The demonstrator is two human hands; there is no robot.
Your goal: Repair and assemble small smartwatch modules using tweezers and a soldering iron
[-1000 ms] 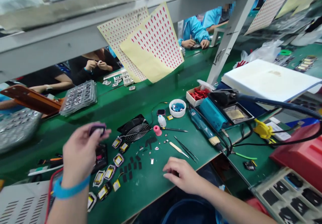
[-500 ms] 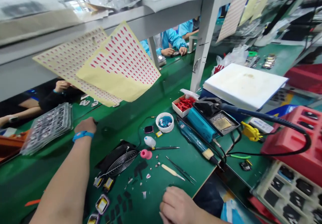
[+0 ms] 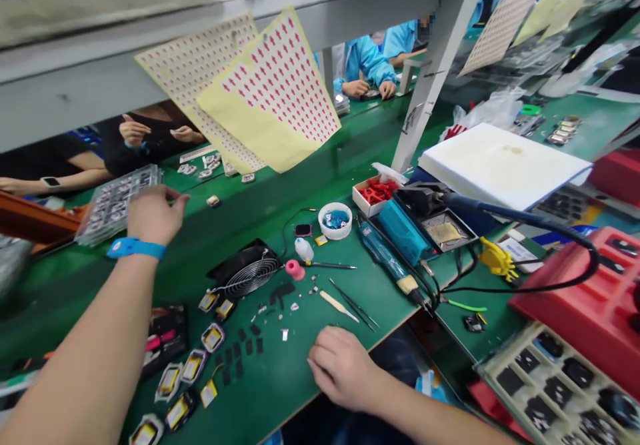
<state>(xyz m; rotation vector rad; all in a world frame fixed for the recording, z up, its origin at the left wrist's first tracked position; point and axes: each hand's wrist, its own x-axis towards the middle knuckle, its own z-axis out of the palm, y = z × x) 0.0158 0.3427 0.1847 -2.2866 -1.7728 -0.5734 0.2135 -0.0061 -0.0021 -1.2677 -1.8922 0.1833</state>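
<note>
My left hand [image 3: 155,215], with a blue wristband [image 3: 136,248], reaches over the bench beside a stack of clear plastic trays [image 3: 117,199]. Its thumb sticks out apart; the other fingers are partly hidden and nothing shows in the hand. Just beyond it, a small watch-like module [image 3: 213,201] lies alone on the green surface. At the bench's front edge rests my right hand [image 3: 343,368], fingers curled in with nothing visible in them. Tweezers [image 3: 353,303] and a pale-handled pick tool [image 3: 339,305] lie above this hand. Several watch casings with yellow parts [image 3: 194,366] sit at lower left.
A black fan with a wire guard [image 3: 250,275], a pink bottle [image 3: 295,270] and a white dish [image 3: 335,221] occupy the bench middle. A teal electric screwdriver [image 3: 387,261] lies right. Arrow-sticker sheets [image 3: 280,98] hang from the shelf. Co-workers' hands [image 3: 134,130] show opposite.
The view has swung left. My left hand, closed before around something dark, has moved left toward the trays, its thumb now out; a small module shows on the bench. My right hand stays curled.
</note>
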